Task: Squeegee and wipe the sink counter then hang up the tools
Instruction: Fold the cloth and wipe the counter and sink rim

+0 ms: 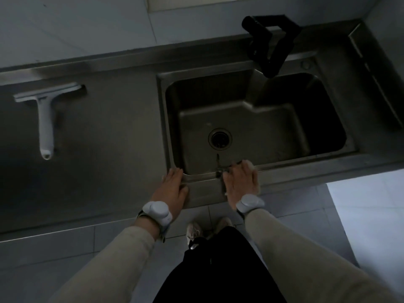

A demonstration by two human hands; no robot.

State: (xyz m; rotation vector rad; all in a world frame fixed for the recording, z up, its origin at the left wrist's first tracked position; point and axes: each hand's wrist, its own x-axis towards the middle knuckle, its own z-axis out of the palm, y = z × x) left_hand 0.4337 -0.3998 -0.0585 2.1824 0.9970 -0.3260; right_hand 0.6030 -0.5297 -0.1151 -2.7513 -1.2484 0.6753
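A white squeegee [46,119] lies flat on the steel counter [105,132] at the left, blade toward the wall and handle toward me. My left hand [172,184] rests flat on the front left corner of the sink's rim [201,182]. My right hand [241,182] lies on the same front rim further right, fingers stretched toward the basin. A small pale cloth [250,164] peeks out from under its fingertips. Neither hand touches the squeegee.
The steel sink basin [273,127] holds a round drain [219,138]. A black faucet [270,40] arches over its back edge. A thin dark streak [218,165] crosses the rim beside my right thumb. Grey tiled wall behind, tiled floor and my shoes below.
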